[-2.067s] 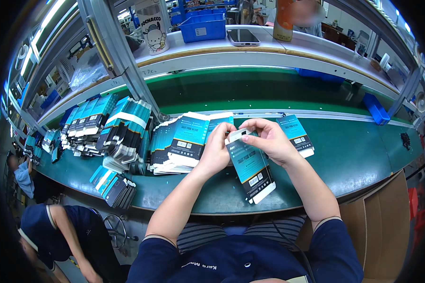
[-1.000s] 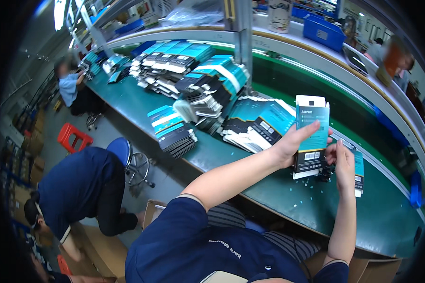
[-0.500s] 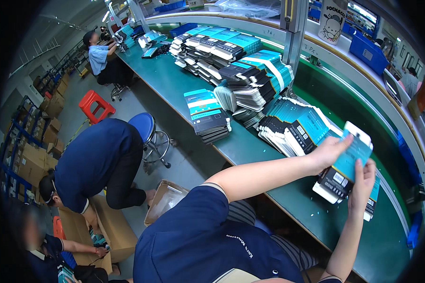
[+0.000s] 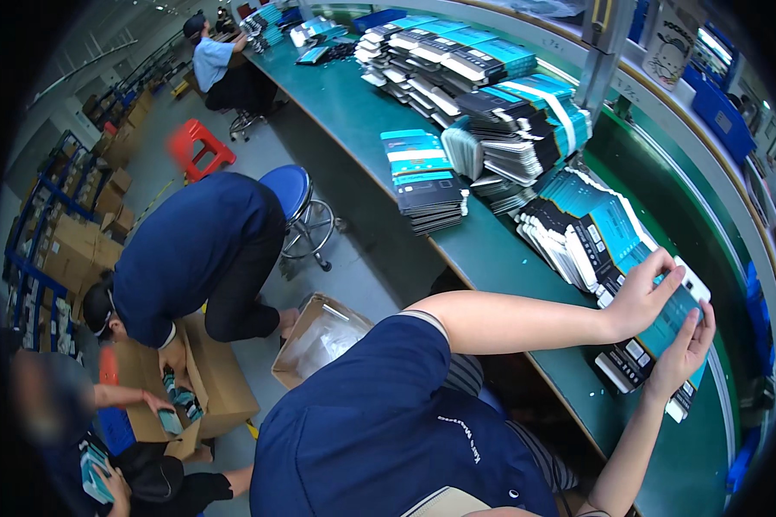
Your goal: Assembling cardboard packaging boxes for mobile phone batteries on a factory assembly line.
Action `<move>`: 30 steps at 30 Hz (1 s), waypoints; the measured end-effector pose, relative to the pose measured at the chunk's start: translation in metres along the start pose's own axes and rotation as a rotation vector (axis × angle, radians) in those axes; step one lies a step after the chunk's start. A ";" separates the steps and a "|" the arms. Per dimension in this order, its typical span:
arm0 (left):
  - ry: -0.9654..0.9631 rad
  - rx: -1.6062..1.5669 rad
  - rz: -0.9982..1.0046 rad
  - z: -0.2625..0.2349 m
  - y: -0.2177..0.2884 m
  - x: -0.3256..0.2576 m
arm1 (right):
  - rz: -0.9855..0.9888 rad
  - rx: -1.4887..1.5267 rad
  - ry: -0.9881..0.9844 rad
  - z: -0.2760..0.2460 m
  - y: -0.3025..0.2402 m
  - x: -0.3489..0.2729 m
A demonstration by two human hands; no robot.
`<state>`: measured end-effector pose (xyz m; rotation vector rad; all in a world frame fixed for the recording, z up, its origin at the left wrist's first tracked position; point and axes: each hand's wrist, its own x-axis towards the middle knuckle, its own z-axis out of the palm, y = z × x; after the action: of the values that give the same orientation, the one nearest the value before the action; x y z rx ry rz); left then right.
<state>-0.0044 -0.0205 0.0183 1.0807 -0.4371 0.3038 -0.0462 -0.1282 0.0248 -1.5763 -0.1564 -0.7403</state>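
Note:
My left hand (image 4: 643, 298) grips the upper left edge of a flat teal, black and white carton (image 4: 674, 319), thumb pressed on its face. On the opposite edge, the fingers of my right hand (image 4: 685, 351) are closed, with the thumb on the printed side. The carton is tilted over the bench, partly covered by my hands. Beneath it lie more flat cartons (image 4: 622, 369), showing their black and white ends. Left of my hands, a fanned row of flat cartons (image 4: 597, 220) leans along the bench.
Banded carton stacks (image 4: 530, 121) and a smaller stack (image 4: 424, 185) stand on the green bench (image 4: 491, 263). A metal post (image 4: 599, 77) rises behind. At left are a bent-over person (image 4: 203, 246), a blue stool (image 4: 286, 191), a red stool (image 4: 203, 148) and open boxes (image 4: 224, 379); another person handles cartons.
The view has shifted, so the bench stacks appear further right. My hands have lowered the carton toward the cartons beneath it, and my left-hand grip has shifted along its edge.

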 end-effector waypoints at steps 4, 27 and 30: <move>-0.059 0.051 -0.088 -0.001 -0.002 -0.002 | 0.082 -0.159 0.021 -0.039 0.038 0.018; 0.252 -0.001 -0.111 0.013 -0.026 -0.002 | 0.166 -0.291 0.210 -0.023 0.028 0.026; 0.285 0.000 -0.031 0.013 -0.035 0.000 | 0.120 -0.294 0.143 -0.027 0.033 0.025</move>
<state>0.0084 -0.0480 -0.0043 1.0249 -0.1657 0.4241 -0.0191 -0.1671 0.0096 -1.7855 0.1579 -0.8057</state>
